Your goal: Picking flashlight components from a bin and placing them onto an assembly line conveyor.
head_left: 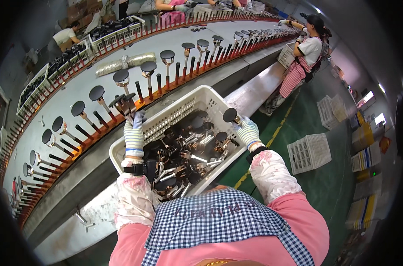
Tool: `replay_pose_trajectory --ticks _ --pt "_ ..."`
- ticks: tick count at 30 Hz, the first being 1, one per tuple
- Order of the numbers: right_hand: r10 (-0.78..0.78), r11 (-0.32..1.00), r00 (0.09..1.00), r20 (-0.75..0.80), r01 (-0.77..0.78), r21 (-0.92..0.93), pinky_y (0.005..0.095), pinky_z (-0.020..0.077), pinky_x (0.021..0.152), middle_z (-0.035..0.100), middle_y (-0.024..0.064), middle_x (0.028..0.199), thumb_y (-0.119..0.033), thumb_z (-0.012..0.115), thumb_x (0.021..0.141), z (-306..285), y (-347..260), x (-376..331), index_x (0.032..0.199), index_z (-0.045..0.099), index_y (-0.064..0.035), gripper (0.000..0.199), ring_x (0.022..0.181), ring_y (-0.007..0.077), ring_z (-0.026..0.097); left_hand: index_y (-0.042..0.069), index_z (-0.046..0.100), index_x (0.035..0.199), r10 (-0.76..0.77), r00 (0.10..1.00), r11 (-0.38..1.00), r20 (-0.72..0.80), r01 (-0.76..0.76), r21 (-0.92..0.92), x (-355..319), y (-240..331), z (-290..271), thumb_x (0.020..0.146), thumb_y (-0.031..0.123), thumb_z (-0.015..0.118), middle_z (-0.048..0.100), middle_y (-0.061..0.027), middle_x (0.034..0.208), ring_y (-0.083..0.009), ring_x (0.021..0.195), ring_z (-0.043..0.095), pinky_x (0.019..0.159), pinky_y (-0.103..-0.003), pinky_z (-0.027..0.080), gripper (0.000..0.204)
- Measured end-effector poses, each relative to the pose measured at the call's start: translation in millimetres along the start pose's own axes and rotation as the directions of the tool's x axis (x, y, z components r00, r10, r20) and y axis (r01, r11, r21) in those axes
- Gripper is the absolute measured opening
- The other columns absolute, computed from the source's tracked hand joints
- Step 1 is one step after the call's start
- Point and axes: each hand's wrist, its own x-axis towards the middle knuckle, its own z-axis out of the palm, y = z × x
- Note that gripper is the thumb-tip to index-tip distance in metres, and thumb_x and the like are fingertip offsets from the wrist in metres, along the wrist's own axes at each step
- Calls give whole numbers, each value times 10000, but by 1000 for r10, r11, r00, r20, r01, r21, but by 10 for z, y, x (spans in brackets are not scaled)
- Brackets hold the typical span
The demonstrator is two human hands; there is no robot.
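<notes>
left hand (pixel 134 133): gloved, closed on several dark round-headed parts (pixel 121 101) at the pegs (pixel 141 94), heads up
right hand (pixel 248 132): gloved, gripping one part (pixel 230 115), head pointing up-left
crate (pixel 197 95): between both hands

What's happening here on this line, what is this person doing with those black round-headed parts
A person in striped gloves stands at a long curved conveyor lined with red pegs. The left hand holds a few black disc-headed parts up at the conveyor's edge, where matching parts already stand in a row. The right hand holds one more such part over a white plastic crate heaped with them, which sits between the person and the conveyor. Further along, another worker stands at the same line.
</notes>
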Motion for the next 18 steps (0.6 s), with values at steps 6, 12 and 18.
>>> replay_pose_trajectory --ticks 6,12,18 --pt "15 998 973 -229 -29 -58 503 534 854 690 186 1041 -359 666 939 -666 -25 501 1209 697 -127 357 959 405 667 5 693 1189 59 995 991 77 -49 -125 658 554 848 1057 341 621 746 -61 1073 -114 919 652 858 -269 499 369" --pt "85 995 944 -318 -98 -25 441 530 873 727 181 1105 -423 673 957 -1367 274 1046 1245 704 -139 405 994 393 681 47 712 1143 185 971 947 155 -134 -293 1006 1075 1547 1031 290 669 743 -17 979 -92 841 653 781 -256 513 271" --pt "23 999 914 -405 -36 -24 445 530 858 728 191 1053 -471 660 959 -1502 250 1146 1255 687 -89 484 956 404 677 43 699 1127 226 953 951 203 -172 -255 1041 1096 1635 1021 267 688 744 -41 983 -96 869 657 810 -249 513 248"
